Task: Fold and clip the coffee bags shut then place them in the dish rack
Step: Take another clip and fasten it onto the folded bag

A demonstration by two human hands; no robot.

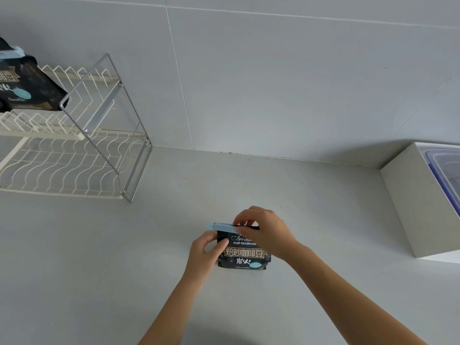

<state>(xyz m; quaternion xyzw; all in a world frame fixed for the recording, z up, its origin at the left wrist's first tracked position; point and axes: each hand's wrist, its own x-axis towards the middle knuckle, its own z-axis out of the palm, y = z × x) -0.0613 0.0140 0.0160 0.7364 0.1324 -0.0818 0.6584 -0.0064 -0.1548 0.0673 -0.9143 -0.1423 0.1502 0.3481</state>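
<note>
Closest to me, two bare forearms reach up from the bottom edge onto the grey counter (99, 270). The left hand (204, 252) grips the left side of a black coffee bag (245, 255), its thumb pressed flat on the printed front and its fingers curled round the edge behind. The bag stands upright on the counter, front towards me, well apart from everything else.

The right hand (263, 230) comes over the bag's top right corner. Its fingers and thumb pinch a long pale-blue clip (224, 226) that lies level along the folded top, with the clip's left end sticking out past the bag. I cannot tell whether the clip is fully snapped down.

Farther off to the left is the dish rack (74, 165) — white wire shelves in a tilted chrome frame. On its upper shelf a second bag (27, 88) leans, with another clip (15, 54) across its top.

Far right, a white box (408, 202) sits against the wall (273, 70) — a clear tub (445, 168) rests in it.
</note>
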